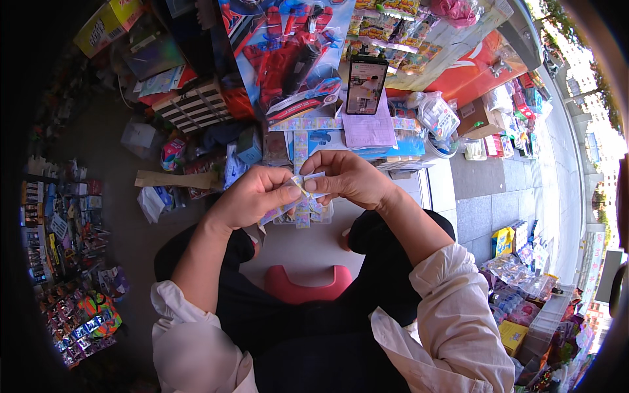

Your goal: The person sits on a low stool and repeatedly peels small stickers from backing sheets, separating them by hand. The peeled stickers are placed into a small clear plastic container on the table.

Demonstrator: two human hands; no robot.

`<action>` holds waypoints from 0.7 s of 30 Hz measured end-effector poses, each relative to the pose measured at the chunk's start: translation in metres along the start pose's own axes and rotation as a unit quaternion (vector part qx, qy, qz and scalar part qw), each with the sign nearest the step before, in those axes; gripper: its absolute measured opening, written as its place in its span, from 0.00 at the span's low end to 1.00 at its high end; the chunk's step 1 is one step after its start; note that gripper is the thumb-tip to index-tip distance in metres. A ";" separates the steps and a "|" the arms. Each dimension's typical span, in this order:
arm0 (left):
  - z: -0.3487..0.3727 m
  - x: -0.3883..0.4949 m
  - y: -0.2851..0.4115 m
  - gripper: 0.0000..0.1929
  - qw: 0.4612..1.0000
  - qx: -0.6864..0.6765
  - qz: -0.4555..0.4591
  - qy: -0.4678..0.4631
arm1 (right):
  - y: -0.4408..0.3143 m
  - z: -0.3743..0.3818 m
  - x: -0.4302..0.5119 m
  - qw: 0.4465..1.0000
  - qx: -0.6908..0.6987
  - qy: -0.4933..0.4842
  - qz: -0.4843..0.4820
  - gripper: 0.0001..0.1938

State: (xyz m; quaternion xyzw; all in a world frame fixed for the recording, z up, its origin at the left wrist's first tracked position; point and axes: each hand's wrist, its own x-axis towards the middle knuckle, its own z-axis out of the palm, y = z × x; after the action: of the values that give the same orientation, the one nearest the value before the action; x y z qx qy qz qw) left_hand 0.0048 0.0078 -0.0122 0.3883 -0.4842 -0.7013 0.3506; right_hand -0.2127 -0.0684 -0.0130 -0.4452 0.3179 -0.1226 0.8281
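My left hand (258,196) pinches a printed, pastel-coloured strip (276,212) of small stickers or cards between thumb and fingers. The strip slants down to the left below that hand. My right hand (351,179) grips a small piece (314,181) at the strip's upper end, thumb on top. Both sets of fingertips nearly meet, and whether this piece is joined to the strip is hidden. A similar printed strip (300,142) runs down from the table edge behind my hands. Under them, a shallow clear container (324,216) holds small printed pieces, partly covered by my fingers.
A smartphone (366,86) stands upright on a stack with a pink written sheet (368,130). Behind it rises a boxed red-and-blue toy set (295,54). A white tub (439,123) is to the right. Between my knees shows a pink plastic stool (308,287). Packaged goods (521,280) lie at the right.
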 end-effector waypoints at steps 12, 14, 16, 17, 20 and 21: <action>-0.002 -0.006 0.006 0.14 0.996 0.071 -0.045 0.001 | 0.002 0.006 0.000 0.997 -0.040 -0.068 -0.017 0.09; -0.001 -0.005 0.006 0.14 0.997 0.072 -0.016 0.022 | 0.003 0.005 0.000 0.997 -0.012 -0.052 -0.049 0.07; 0.000 -0.003 0.005 0.13 0.997 0.063 -0.001 0.042 | 0.003 0.005 0.001 0.997 -0.011 -0.024 -0.067 0.06; 0.001 -0.002 0.005 0.13 0.997 0.054 0.004 0.052 | 0.003 0.004 0.002 0.998 -0.014 -0.016 -0.062 0.06; 0.001 0.001 0.004 0.12 0.998 0.039 -0.003 0.050 | 0.002 0.001 0.004 0.998 -0.020 -0.002 -0.052 0.07; 0.001 0.001 0.005 0.12 0.998 0.036 -0.009 0.045 | 0.001 0.001 0.004 0.999 -0.019 -0.005 -0.051 0.07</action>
State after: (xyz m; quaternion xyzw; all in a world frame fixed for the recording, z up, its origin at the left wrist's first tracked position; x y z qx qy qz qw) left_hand 0.0041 0.0059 -0.0080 0.4357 -0.4894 -0.6685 0.3518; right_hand -0.2090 -0.0695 -0.0155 -0.4767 0.2928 -0.1561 0.8141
